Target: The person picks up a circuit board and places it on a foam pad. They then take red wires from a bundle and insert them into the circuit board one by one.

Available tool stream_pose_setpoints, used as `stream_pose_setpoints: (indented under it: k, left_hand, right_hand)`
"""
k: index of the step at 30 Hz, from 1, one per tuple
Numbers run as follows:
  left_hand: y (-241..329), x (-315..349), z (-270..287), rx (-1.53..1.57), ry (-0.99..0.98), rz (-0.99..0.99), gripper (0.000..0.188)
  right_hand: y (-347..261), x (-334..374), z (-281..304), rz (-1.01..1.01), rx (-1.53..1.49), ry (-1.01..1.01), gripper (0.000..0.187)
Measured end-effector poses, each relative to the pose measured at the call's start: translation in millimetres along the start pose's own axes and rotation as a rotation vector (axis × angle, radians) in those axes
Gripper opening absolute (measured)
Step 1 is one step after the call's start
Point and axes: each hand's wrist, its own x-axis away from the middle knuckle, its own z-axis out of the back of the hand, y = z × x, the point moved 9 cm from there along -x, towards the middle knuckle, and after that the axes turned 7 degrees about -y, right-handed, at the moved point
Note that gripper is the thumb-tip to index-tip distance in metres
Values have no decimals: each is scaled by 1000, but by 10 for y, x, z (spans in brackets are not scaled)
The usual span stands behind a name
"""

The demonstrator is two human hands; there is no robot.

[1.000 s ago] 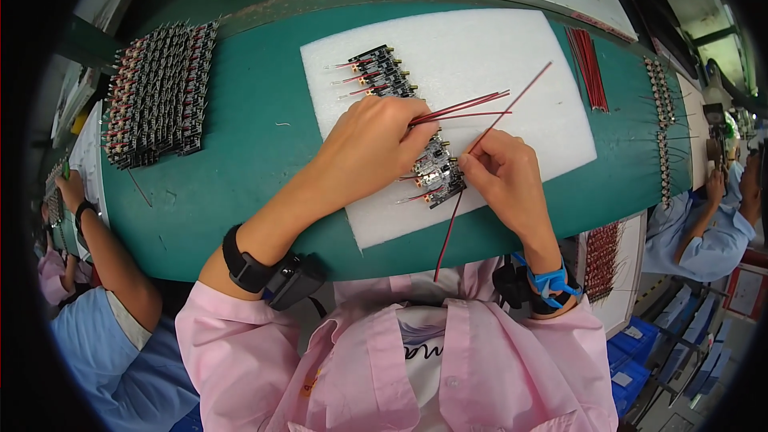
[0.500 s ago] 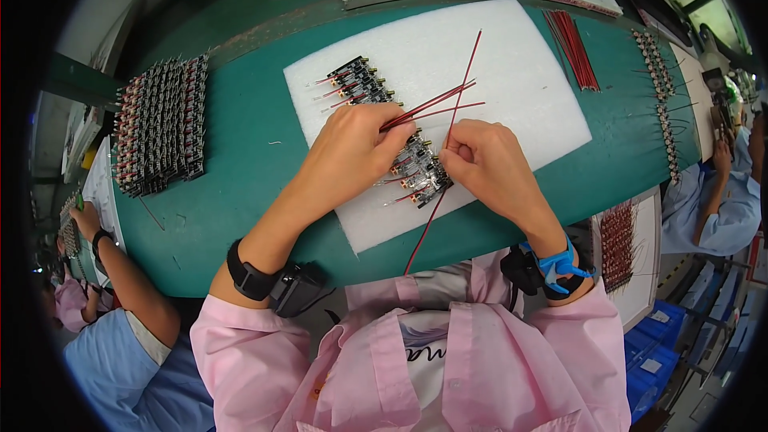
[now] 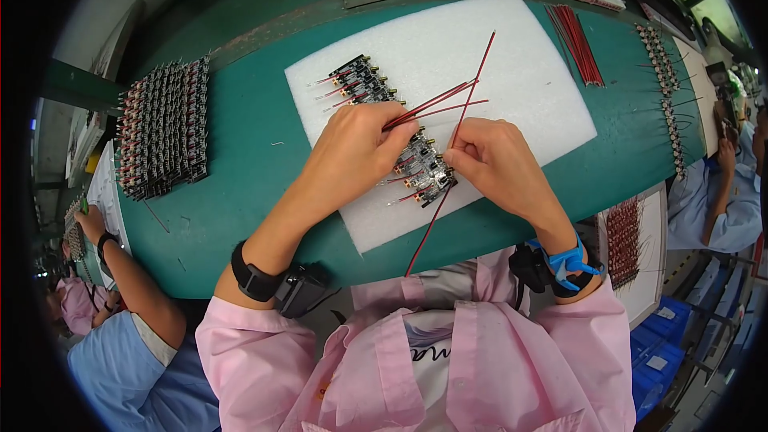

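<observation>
A strip of small black circuit boards (image 3: 426,170) lies on a white foam sheet (image 3: 512,56), crossed in the middle by my left hand (image 3: 358,146). That hand is closed on a few dark red wires (image 3: 436,102), whose free ends fan out to the right. Near the strip's lower right side, my right hand (image 3: 498,162) pinches one long red wire (image 3: 482,60). This wire slants from the foam's upper right past the strip's end toward the table's near edge. My fingers hide where the wire meets the boards.
Stacked circuit boards (image 3: 164,128) stand at the left of the green table (image 3: 248,152). A bundle of red wires (image 3: 578,46) lies right of the foam, and a row of small wired parts (image 3: 664,96) runs farther right. Co-workers sit on both sides; one arm (image 3: 128,260) is at left.
The view has shifted slightly. My right thumb and fingers have changed their pinch a little on the long red wire; my left hand keeps its hold.
</observation>
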Motion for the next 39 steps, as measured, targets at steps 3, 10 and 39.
stream_pose_setpoints:
  k: [3, 10, 39]
  left_hand:
    - [14, -1, 6, 4, 8, -2, 20]
    - [29, 1, 14, 8, 32, -13, 18]
    - [-19, 2, 57, 99, 16, 18, 19]
  right_hand:
    - [-2, 0, -4, 4, 8, -1, 13]
    - [-60, 19, 3, 42, 58, 30, 12]
    - [-348, 165, -55, 228, 361, 33, 12]
